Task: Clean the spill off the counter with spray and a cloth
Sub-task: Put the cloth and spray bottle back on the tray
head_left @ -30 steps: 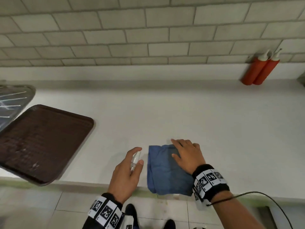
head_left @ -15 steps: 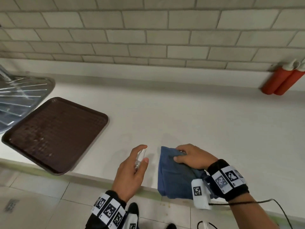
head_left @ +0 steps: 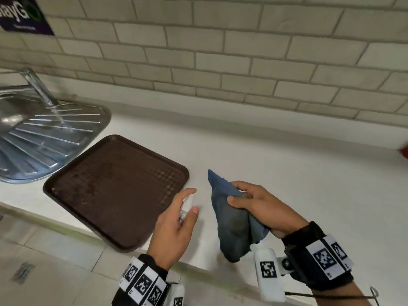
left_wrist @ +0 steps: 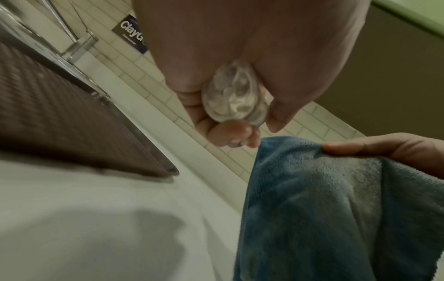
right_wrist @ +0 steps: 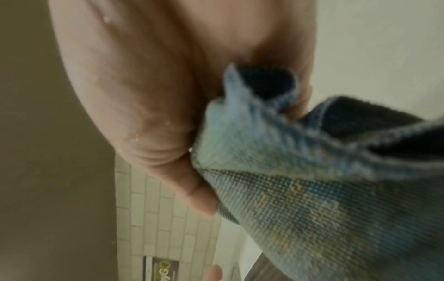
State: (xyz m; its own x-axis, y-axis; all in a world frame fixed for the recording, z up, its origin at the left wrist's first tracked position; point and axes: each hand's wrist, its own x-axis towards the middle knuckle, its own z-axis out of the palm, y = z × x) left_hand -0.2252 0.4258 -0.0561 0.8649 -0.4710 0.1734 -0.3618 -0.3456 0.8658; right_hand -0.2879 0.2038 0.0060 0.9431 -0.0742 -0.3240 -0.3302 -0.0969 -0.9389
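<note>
My right hand [head_left: 254, 206] grips a bunched blue cloth [head_left: 234, 226], lifted off the white counter [head_left: 287, 164] with its lower end hanging near the front edge. In the right wrist view the blue cloth [right_wrist: 312, 180] is pinched between thumb and fingers and shows yellowish stains. My left hand [head_left: 176, 219] holds a small clear spray bottle [head_left: 187, 206] just left of the cloth, above the counter. From the left wrist view the spray bottle [left_wrist: 234, 97] base shows inside the curled fingers, with the cloth [left_wrist: 336, 209] to its right. No spill is visible on the counter.
A brown plastic tray [head_left: 114, 186] lies on the counter left of my hands, overhanging the front edge. A steel sink drainboard [head_left: 44, 133] sits further left. A brick-tiled wall [head_left: 220, 51] backs the counter. A red bottle edge [head_left: 405, 152] shows at far right.
My right hand went from pressing the cloth flat on the counter to gathering and lifting it. The head view swung left, bringing the tray and sink inward. The left hand kept holding the bottle.
</note>
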